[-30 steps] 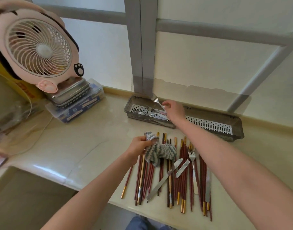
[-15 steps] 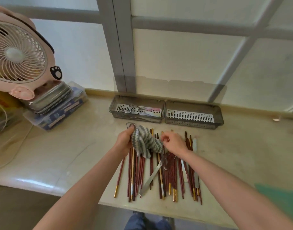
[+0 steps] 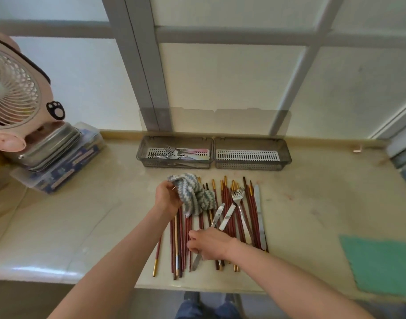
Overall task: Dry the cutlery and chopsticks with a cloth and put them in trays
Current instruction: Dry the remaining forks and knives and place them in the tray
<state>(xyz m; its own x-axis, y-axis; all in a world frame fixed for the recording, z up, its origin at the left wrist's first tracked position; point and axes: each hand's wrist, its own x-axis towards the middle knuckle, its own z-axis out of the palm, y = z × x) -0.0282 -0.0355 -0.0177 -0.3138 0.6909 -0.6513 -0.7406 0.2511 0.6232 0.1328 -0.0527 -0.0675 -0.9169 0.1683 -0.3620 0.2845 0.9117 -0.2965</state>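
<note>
Left hand [image 3: 168, 200] is gripping the bunched grey-and-white zigzag cloth [image 3: 195, 194] while right hand [image 3: 208, 244] is pinching the silver table knife [image 3: 217, 216] lying across the dark-red gold-tipped chopsticks [image 3: 177, 240], which probably wants lifting handle-first, clear of them, into the cloth.

On the counter [image 3: 93, 215], the left hand [image 3: 167, 200] grips a bunched striped cloth [image 3: 194, 194] above a spread of chopsticks [image 3: 223, 194]. The right hand [image 3: 208, 244] curls its fingers round a knife [image 3: 217, 215] lying across them, with a fork [image 3: 237, 196] nearby. Behind them, the left tray [image 3: 141, 146] holds forks, and the right tray [image 3: 287, 148] touches it.
</note>
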